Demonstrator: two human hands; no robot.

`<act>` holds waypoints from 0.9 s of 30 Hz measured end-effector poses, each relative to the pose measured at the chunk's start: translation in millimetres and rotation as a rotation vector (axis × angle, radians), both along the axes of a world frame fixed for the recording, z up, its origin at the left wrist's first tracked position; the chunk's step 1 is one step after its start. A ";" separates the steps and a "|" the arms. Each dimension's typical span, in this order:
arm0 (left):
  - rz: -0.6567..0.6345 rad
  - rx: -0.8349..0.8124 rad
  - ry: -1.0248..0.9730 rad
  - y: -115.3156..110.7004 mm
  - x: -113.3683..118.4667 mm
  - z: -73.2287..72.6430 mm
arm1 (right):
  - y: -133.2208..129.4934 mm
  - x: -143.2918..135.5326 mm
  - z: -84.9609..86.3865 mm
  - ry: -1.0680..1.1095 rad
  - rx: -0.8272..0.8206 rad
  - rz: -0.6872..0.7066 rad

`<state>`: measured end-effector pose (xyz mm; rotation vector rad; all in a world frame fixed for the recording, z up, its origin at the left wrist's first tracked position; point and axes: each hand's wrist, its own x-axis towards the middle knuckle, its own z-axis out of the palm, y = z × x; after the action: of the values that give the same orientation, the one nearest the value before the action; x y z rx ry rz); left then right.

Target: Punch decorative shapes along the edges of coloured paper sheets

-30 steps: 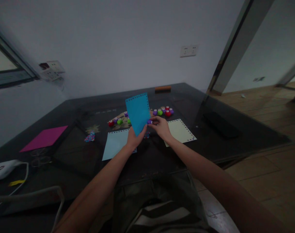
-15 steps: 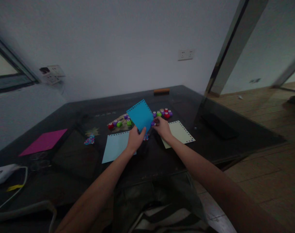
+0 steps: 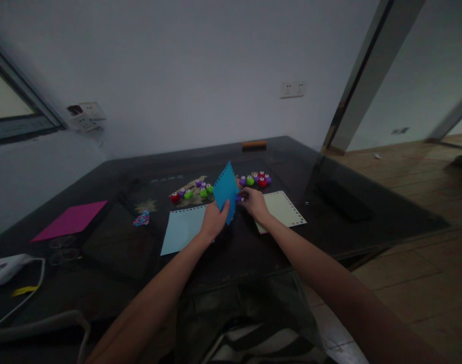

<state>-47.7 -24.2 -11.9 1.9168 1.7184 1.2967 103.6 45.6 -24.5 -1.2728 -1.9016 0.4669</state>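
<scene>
My left hand [image 3: 215,218] is closed on a bright blue sheet of paper [image 3: 225,188], thumb on its front, holding it up and turned nearly edge-on. Dark punched holes run along its upper left edge. At the sheet's right edge, my right hand [image 3: 254,205] pinches a small purple craft punch [image 3: 239,198] with a white top. The fingers partly hide the punch. Under my left hand lies a pale blue sheet [image 3: 183,230] with holes along its top edge. A pale yellow sheet [image 3: 286,210], punched along its edges, lies by my right hand.
More red, green and purple punches [image 3: 261,182] stand behind my hands, with another group [image 3: 188,194] at left. Left on the dark table [image 3: 238,268] are paper bits [image 3: 141,218], a magenta sheet [image 3: 70,220], scissors [image 3: 64,250] and a white device [image 3: 5,269]. A dark flat object [image 3: 343,201] lies right.
The bright blue sheet has turned from facing me to nearly edge-on. My right hand still holds the purple punch at its right edge. The camera view has shifted slightly.
</scene>
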 end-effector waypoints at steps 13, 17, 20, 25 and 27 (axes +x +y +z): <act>-0.023 -0.013 0.027 -2.3 -0.3 6.0 | -1.6 0.4 3.8 -0.054 0.031 -0.033; -0.026 -0.032 0.010 -2.3 -1.8 6.6 | -2.4 1.1 5.4 -0.069 0.009 -0.052; -0.060 0.004 -0.008 -0.9 -3.3 5.9 | -1.3 1.9 4.9 -0.046 0.008 -0.044; -0.032 0.016 -0.020 0.5 -6.3 7.8 | 0.8 2.6 2.8 -0.010 0.022 -0.061; 0.001 0.025 -0.029 0.9 -8.1 10.0 | 1.2 2.7 2.0 0.040 0.037 -0.070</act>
<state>-55.8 -23.3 -1.9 1.9008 1.6973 1.3459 106.3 46.9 -22.4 -1.2924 -1.8181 0.4161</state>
